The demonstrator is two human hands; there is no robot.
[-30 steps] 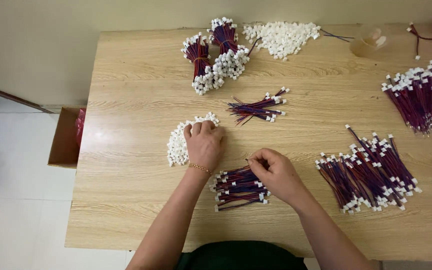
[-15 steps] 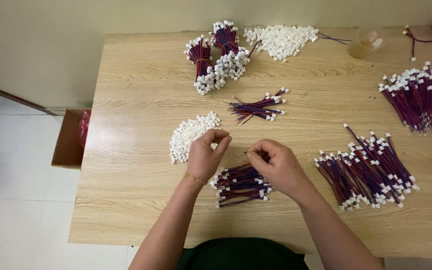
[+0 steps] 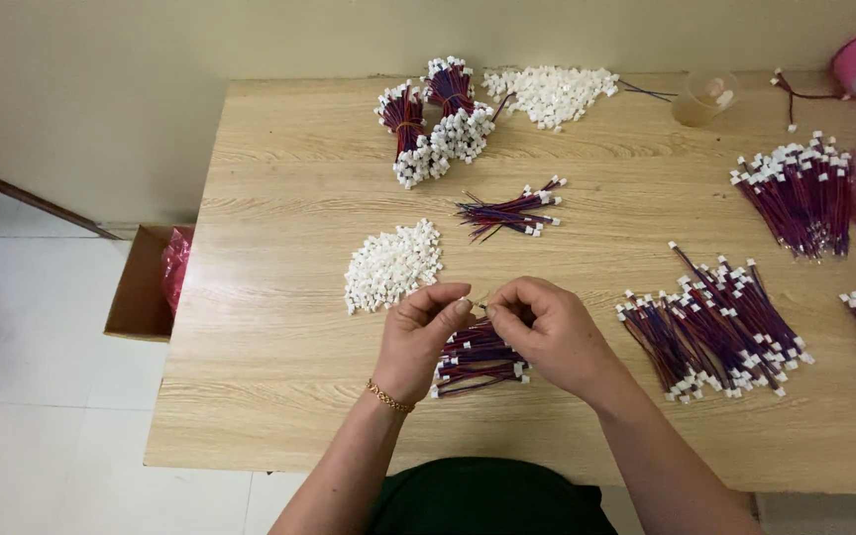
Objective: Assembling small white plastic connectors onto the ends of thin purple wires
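Centrally, left hand (image 3: 418,332) & right hand (image 3: 545,332) meet fingertip to fingertip, pinching a small wire end (image 3: 478,300) above wire bundle (image 3: 478,359); connector pile (image 3: 391,264) nearby.

A small hand-assembly workroom, perhaps in a home: a pale wooden counter (image 3: 279,198) against a plain wall, covered with bundles of red and blue wires (image 3: 795,193) and heaps of white plastic connectors (image 3: 393,263), with a cardboard box (image 3: 141,287) on the white tiled floor (image 3: 42,416).
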